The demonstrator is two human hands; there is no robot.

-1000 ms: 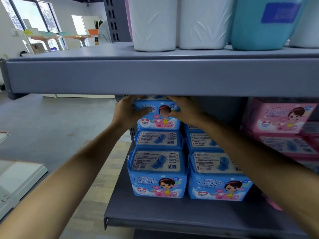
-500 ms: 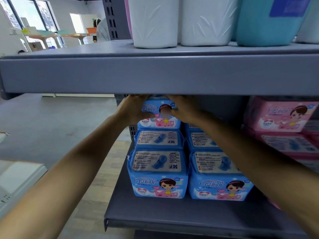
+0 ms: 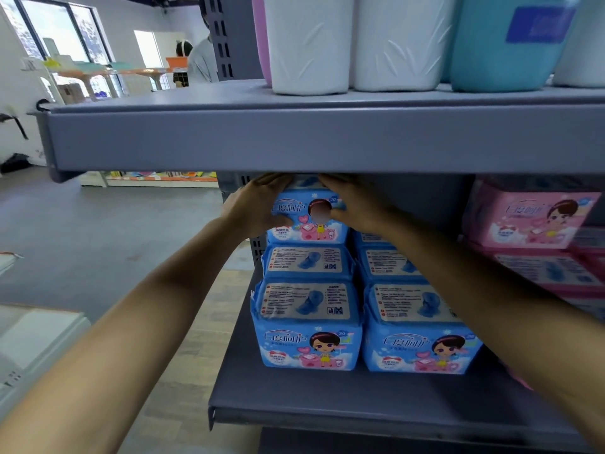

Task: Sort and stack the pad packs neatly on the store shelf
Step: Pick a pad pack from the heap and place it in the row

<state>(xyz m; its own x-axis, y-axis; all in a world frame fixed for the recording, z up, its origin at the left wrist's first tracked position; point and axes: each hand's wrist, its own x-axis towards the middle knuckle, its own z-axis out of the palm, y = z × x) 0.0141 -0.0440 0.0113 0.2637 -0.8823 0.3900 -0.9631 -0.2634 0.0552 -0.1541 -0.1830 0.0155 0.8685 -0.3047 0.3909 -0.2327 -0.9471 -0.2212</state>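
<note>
Up under the grey upper shelf (image 3: 294,139), the left hand (image 3: 253,208) and right hand (image 3: 355,204) clasp the top blue pad pack (image 3: 307,221) from either side, fingers curled over its upper edge and thumbs on its printed face. That soft pack bears a cartoon girl, hearts and white lettering. Directly below the grip, it crowns a stack of blue packs (image 3: 307,322) on the lower shelf (image 3: 360,398); right of the grip sit pink packs (image 3: 527,217).

Pad packs (image 3: 309,326) blue, cartoon girl print, pale label panels on top. Neighbouring packs (image 3: 527,217) pink, same girl. Shelf (image 3: 327,139) grey. Rolls (image 3: 309,44) above white, faint leaf embossing; one pack (image 3: 501,44) teal, blue label.
</note>
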